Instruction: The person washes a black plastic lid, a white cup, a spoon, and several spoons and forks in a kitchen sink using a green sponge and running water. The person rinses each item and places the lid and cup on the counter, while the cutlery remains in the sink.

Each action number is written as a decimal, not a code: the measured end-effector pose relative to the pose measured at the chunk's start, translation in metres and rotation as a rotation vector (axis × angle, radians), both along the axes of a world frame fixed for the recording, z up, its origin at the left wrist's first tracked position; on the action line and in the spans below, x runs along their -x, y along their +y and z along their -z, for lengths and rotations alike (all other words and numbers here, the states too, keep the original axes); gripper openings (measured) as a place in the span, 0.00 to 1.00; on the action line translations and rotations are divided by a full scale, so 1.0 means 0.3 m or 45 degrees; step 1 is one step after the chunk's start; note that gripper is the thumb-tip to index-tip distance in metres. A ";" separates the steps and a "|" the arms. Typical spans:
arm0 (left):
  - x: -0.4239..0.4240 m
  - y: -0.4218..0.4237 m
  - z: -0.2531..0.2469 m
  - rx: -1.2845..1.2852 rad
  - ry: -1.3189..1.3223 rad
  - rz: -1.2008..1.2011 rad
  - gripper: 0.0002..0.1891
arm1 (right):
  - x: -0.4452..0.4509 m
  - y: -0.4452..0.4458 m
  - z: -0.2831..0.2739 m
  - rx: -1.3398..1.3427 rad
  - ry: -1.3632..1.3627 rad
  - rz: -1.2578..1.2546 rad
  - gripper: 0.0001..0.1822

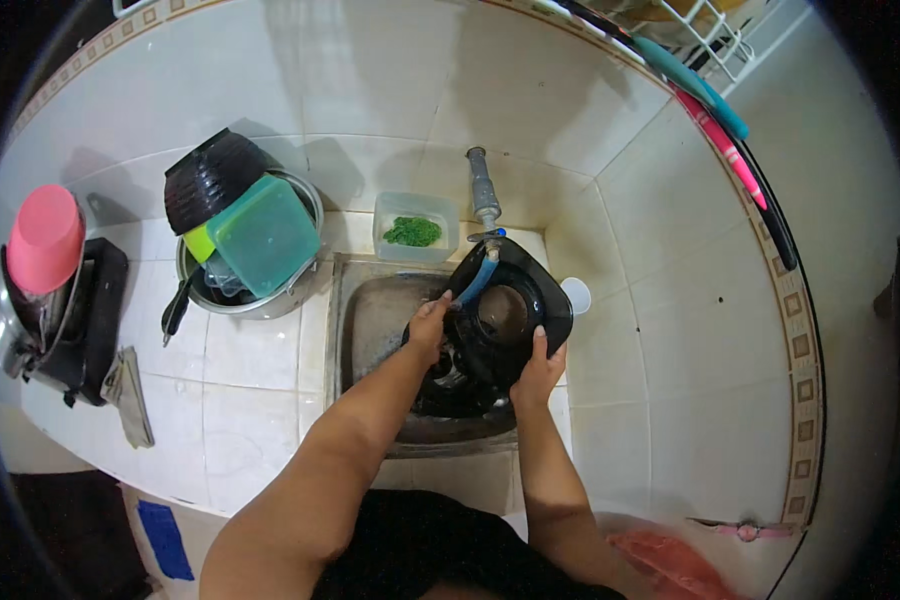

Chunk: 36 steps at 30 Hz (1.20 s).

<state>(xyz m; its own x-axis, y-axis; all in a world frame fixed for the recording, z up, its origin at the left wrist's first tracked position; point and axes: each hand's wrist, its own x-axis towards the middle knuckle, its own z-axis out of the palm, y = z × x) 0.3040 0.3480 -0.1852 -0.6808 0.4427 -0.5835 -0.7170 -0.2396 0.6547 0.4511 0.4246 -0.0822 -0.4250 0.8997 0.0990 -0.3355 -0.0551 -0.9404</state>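
Over a metal sink (379,315), a black plate with rounded corners (544,289) is tilted under the tap (484,187). My right hand (541,371) grips the plate's lower right edge, thumb on its face. At the end of the blue hose (480,281) on the tap is my left hand (429,326), its fingers closed around the hose's lower part. More black dishware (457,394) lies wet in the sink below the plate. A clear plastic container (416,225) with a green scouring pad (412,232) stands behind the sink.
Left of the sink, a metal pot (270,304) holds a black bowl (214,180) and a green plastic container (266,236). Farther left are a pink cup (45,240), a black stove (105,322) and a folded cloth (129,397). A white cup (576,295) sits beside the right wall.
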 end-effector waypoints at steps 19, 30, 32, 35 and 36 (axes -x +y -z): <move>0.105 -0.458 -0.399 -0.540 0.199 0.574 0.39 | 0.185 -0.078 0.238 0.328 -0.586 -0.060 0.38; -0.005 -0.511 -0.437 -0.246 0.386 0.479 0.26 | 0.249 -0.068 0.307 -1.062 -0.830 -0.563 0.31; -0.018 -0.496 -0.436 -0.220 0.296 0.448 0.31 | 0.225 -0.069 0.259 -1.287 -1.212 -0.543 0.29; -0.041 -0.487 -0.390 -0.186 0.215 0.391 0.27 | 0.168 -0.136 -0.001 -0.975 -1.502 -0.980 0.27; -0.053 -0.480 -0.382 -0.167 0.194 0.387 0.25 | 0.142 -0.141 -0.027 -1.014 -1.467 -0.985 0.25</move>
<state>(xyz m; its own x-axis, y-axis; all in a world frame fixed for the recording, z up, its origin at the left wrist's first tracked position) 0.3199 0.2039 -0.0706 -0.5816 0.7026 -0.4100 -0.6647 -0.1200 0.7374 0.4085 0.3823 -0.0741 -0.9093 0.3207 -0.2654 0.4154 0.7387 -0.5309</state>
